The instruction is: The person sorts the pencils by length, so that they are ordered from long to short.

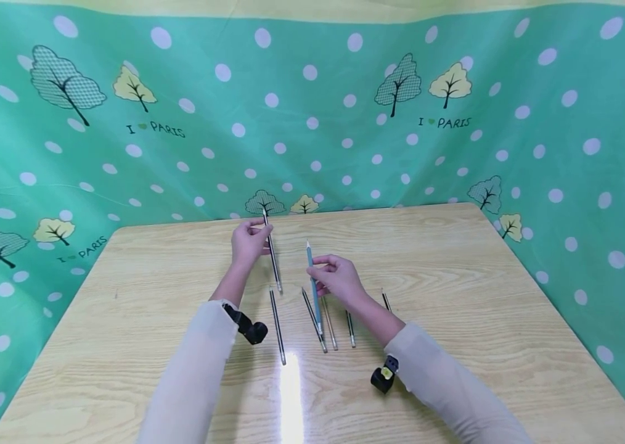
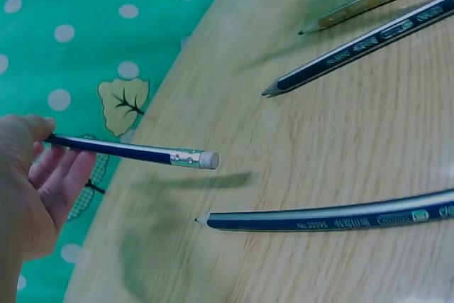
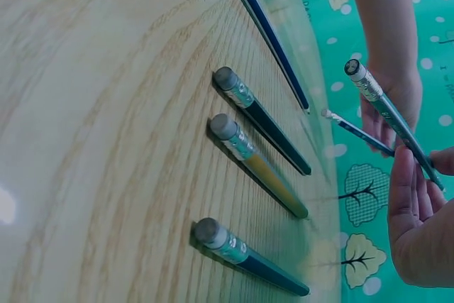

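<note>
Between thumb and fingers, my left hand (image 1: 250, 243) pinches a dark striped pencil (image 1: 272, 256), its tip pointing away and its eraser end toward me. In the left wrist view that pencil (image 2: 120, 149) hangs above its shadow on the wood. My right hand (image 1: 339, 279) pinches a light blue pencil (image 1: 314, 290), tip away; the right wrist view shows this pencil (image 3: 394, 118) raised, with its eraser end nearest the camera. Below the hands lie several pencils: a dark one (image 1: 277, 327) at the left, another dark one (image 1: 312, 317) and a tan one (image 1: 330, 324) beside it.
Farther right on the wooden table (image 1: 179, 364) lie a dark pencil (image 1: 350, 330) and one more (image 1: 386, 300), partly hidden by my right forearm. A green dotted cloth (image 1: 290, 111) hangs behind the table and at its sides.
</note>
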`<state>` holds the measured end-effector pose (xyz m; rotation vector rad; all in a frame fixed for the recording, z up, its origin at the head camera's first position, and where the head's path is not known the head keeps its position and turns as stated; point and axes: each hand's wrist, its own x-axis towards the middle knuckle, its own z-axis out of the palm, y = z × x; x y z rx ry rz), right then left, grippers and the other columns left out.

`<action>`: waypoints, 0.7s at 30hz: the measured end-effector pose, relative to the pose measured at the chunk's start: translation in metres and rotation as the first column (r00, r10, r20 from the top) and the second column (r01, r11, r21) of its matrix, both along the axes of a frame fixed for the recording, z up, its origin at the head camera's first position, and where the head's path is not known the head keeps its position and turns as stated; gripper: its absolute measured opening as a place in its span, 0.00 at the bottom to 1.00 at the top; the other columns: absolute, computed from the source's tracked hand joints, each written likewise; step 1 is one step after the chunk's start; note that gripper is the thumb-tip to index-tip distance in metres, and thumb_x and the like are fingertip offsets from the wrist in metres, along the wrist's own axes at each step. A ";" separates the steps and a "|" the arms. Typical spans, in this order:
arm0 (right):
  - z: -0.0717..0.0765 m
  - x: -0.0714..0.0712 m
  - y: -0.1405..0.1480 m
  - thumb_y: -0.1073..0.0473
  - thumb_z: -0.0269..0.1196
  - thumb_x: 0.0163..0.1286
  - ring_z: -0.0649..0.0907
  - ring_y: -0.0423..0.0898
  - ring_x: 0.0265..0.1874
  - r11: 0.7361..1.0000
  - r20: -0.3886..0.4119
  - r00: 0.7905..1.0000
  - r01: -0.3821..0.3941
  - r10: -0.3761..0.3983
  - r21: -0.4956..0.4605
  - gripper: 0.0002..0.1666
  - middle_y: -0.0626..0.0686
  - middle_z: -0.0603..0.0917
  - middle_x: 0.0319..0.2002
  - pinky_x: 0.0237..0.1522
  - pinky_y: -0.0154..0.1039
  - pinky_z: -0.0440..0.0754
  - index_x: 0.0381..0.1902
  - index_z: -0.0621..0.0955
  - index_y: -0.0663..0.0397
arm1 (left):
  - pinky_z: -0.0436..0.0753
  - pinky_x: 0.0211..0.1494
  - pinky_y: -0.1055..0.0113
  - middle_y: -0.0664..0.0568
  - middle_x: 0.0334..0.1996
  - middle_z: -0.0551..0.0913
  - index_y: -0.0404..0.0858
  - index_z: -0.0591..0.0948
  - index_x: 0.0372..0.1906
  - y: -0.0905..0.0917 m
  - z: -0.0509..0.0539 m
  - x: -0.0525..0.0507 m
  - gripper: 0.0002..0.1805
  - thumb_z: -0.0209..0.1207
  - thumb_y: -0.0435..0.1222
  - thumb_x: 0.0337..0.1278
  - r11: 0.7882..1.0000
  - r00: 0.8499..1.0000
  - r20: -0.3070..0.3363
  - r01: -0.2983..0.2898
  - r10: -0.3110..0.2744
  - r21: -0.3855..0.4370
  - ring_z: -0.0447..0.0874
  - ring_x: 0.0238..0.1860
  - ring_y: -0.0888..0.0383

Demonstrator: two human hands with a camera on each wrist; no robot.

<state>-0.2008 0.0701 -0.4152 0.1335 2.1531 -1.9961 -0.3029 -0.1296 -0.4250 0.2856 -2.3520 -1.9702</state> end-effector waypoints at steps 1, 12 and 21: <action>0.000 0.000 0.000 0.60 0.65 0.61 0.80 0.41 0.20 1.000 -0.002 1.000 0.001 -0.001 0.003 0.18 0.49 0.79 0.27 0.24 0.33 0.84 0.50 0.79 0.55 | 0.87 0.27 0.66 0.51 0.32 0.75 0.37 0.75 0.55 0.000 -0.001 -0.002 0.21 0.61 0.40 0.57 1.000 1.000 0.002 -0.004 0.004 0.002 0.78 0.20 0.63; -0.004 0.000 0.003 0.60 0.64 0.61 0.79 0.41 0.19 1.000 -0.005 1.000 0.005 -0.005 0.007 0.18 0.49 0.79 0.26 0.23 0.33 0.84 0.50 0.79 0.56 | 0.88 0.33 0.61 0.49 0.36 0.78 0.40 0.76 0.54 0.002 -0.018 -0.008 0.21 0.61 0.42 0.57 0.999 0.997 0.061 -0.040 0.040 -0.003 0.78 0.21 0.62; -0.004 0.000 0.006 0.60 0.64 0.61 0.80 0.41 0.20 1.000 -0.009 1.000 0.004 -0.004 0.020 0.18 0.49 0.80 0.27 0.28 0.38 0.86 0.50 0.79 0.56 | 0.87 0.26 0.64 0.49 0.33 0.76 0.38 0.76 0.54 0.001 -0.032 -0.012 0.21 0.61 0.41 0.57 0.997 0.993 0.096 -0.071 0.073 -0.022 0.76 0.18 0.63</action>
